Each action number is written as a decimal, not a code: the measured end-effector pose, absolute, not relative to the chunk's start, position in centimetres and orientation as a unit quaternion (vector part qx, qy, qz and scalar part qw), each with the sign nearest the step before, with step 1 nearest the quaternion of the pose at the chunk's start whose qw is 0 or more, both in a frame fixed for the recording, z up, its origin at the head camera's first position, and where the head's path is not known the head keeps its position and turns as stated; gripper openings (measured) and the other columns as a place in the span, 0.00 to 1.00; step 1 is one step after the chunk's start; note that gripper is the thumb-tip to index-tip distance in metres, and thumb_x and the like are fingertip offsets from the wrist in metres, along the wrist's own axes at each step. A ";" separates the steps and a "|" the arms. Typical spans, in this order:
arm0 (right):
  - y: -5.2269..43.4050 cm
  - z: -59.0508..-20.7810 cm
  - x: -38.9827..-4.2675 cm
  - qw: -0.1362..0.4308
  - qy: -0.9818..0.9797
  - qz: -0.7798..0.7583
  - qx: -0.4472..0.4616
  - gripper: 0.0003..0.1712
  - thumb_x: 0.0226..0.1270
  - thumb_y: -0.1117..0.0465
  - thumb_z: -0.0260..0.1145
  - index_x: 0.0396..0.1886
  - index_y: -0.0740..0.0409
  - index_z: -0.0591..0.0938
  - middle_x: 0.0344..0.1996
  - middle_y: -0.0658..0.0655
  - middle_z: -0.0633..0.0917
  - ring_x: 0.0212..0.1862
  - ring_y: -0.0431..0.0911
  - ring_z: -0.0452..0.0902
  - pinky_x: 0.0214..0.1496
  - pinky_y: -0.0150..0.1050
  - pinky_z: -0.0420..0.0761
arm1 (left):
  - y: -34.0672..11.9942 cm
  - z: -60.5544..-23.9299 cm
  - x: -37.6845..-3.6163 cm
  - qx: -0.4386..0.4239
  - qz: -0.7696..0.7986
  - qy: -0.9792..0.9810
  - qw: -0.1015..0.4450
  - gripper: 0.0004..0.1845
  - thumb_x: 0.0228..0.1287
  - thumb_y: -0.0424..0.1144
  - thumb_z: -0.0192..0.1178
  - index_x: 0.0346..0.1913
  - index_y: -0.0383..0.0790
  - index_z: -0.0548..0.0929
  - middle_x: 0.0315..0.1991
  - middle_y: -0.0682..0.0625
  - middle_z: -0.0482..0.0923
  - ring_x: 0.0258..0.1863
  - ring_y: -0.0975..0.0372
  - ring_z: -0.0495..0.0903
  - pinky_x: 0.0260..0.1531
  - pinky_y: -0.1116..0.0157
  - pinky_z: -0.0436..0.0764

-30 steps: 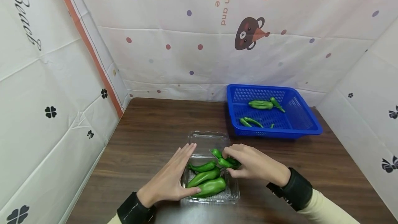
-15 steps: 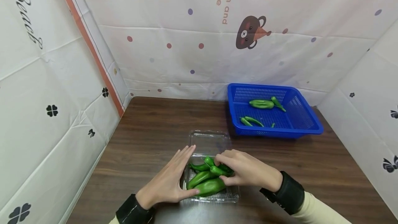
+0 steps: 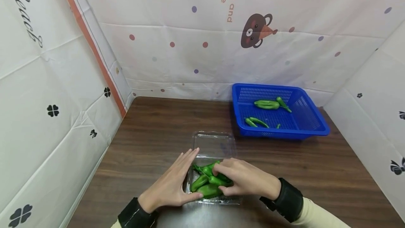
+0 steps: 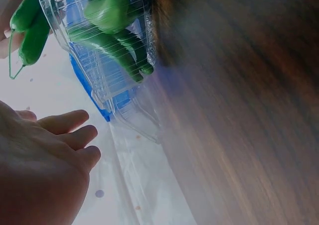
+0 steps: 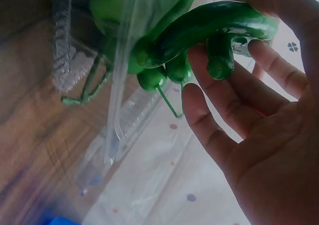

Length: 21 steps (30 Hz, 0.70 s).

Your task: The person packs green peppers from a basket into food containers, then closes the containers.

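Observation:
Several green peppers (image 5: pixel 204 28) are gripped in my right hand (image 3: pixel 245 178), over the clear plastic box. In the right wrist view its fingers curl beneath them, and thin stems hang down. My left hand (image 3: pixel 171 187) is at the box's left side, fingers straight, with the thumb reaching over the near pepper (image 3: pixel 209 191). Another long green pepper (image 3: pixel 199 183) lies beside that one in the clear box (image 3: pixel 221 202). Through the box wall in the left wrist view, more green peppers (image 4: pixel 107 13) show. The box's clear lid (image 3: pixel 213 144) is folded back, away from me.
A blue plastic basket (image 3: pixel 284 134) stands at the back right of the brown wooden table (image 3: pixel 152 126). Inside it are a thick green pepper (image 3: pixel 267 105) and several smaller ones. White patterned sheets (image 3: pixel 171 66) rise behind and at both sides.
My right hand has moved left and toward me with the peppers, from the box's right edge to over its middle. My left hand has stayed at the box's side.

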State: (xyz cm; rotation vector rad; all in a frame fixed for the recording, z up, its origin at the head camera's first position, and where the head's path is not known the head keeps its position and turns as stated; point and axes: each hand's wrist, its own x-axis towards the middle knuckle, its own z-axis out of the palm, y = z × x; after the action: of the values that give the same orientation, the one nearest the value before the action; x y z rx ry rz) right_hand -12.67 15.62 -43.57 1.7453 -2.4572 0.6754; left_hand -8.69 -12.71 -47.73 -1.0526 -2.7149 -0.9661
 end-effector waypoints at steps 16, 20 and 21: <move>15.0 -44.8 -11.7 -0.009 -0.811 0.184 0.556 0.20 0.63 0.53 0.75 0.51 0.48 0.78 0.35 0.40 0.74 0.34 0.30 0.65 0.35 0.23 0.67 | -12.9 -47.8 -8.5 -0.337 -0.325 -0.883 0.028 0.67 0.53 0.61 0.76 0.84 0.46 0.41 0.84 0.51 0.44 0.81 0.52 0.46 0.77 0.45 0.50; 15.0 -44.8 -11.5 -0.014 -0.818 0.170 0.549 0.21 0.64 0.52 0.74 0.54 0.47 0.77 0.37 0.40 0.76 0.35 0.31 0.66 0.37 0.25 0.70 | -12.9 -47.8 -8.5 -0.340 -0.321 -0.883 0.035 0.66 0.53 0.62 0.75 0.84 0.43 0.43 0.83 0.50 0.45 0.81 0.51 0.47 0.77 0.45 0.51; 14.9 -44.8 -11.5 -0.012 -0.819 0.166 0.549 0.22 0.64 0.52 0.74 0.54 0.47 0.77 0.37 0.40 0.76 0.36 0.31 0.67 0.37 0.26 0.71 | -12.9 -47.9 -8.5 -0.340 -0.320 -0.884 0.036 0.66 0.53 0.63 0.75 0.84 0.43 0.43 0.83 0.50 0.45 0.81 0.51 0.48 0.77 0.45 0.51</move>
State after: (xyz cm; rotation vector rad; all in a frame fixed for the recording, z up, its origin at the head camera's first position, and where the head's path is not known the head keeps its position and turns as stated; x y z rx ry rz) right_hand -11.47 14.93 -44.78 1.7379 -2.5920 0.5268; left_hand -8.50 -12.95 -47.87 -1.0438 -2.7136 -0.9833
